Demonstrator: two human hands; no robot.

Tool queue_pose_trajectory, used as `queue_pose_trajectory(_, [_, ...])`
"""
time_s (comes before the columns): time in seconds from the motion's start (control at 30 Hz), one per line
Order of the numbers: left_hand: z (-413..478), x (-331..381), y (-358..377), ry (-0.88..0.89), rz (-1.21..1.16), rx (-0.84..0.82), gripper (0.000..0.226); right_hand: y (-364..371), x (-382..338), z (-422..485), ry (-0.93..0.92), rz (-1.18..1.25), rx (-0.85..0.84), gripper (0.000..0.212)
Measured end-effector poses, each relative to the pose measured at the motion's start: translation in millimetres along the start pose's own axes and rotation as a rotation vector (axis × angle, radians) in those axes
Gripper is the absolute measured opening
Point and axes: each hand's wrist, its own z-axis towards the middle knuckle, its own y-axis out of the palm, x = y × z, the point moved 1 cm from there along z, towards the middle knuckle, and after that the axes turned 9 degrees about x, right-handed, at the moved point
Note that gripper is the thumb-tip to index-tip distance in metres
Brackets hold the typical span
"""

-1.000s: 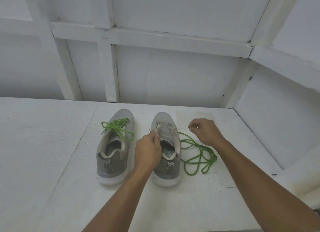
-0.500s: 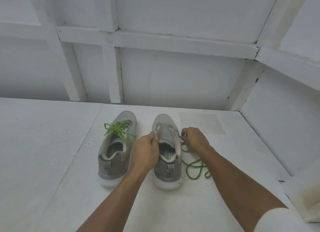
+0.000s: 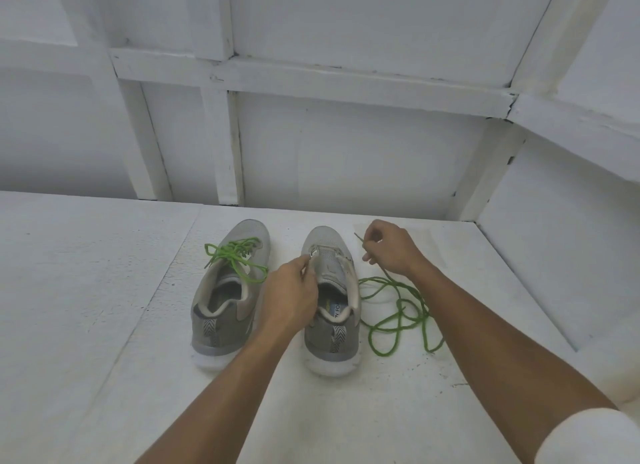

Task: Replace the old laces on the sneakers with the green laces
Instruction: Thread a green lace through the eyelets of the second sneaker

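Bare white-painted booth, likely a makeshift recording set, not a furnished room: rough white board surface [image 3: 86, 290], plain panel wall [image 3: 346, 152] behind the surface braced by white wooden battens [image 3: 221, 145], angled side panel [image 3: 554, 242] right of it.

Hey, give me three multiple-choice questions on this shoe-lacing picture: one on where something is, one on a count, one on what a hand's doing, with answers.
1. Where does the loose green lace lie?
A) between the sneakers
B) on the white surface, right of the right sneaker
C) inside a sneaker

2. How many sneakers carry a green lace?
A) none
B) one
C) two

3. What is the right hand doing?
A) resting flat
B) gripping a heel
C) pinching the loose lace's end

Answers: 1 B, its loops lie beside that sneaker; 2 B, only the left sneaker is laced; 3 C, the lace end sticks out from its pinch.
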Motion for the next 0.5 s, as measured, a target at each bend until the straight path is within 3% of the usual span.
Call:
queue_pose_trajectory(0.13, [29, 18, 0, -0.026, 0.025, -0.083, 0.036, 6, -12, 3, 0.000, 0.055, -0.002, 0.021])
queue_pose_trajectory(0.3, [69, 28, 11, -0.062, 0.116, -0.283, 0.028, 19, -13, 4, -0.005, 0.014, -0.022, 0.007])
queue_pose_trajectory(0.5, [107, 22, 37, -0.062, 0.324, -0.466, 0.032, 30, -3, 5, -0.002, -0.126, -0.033, 0.012])
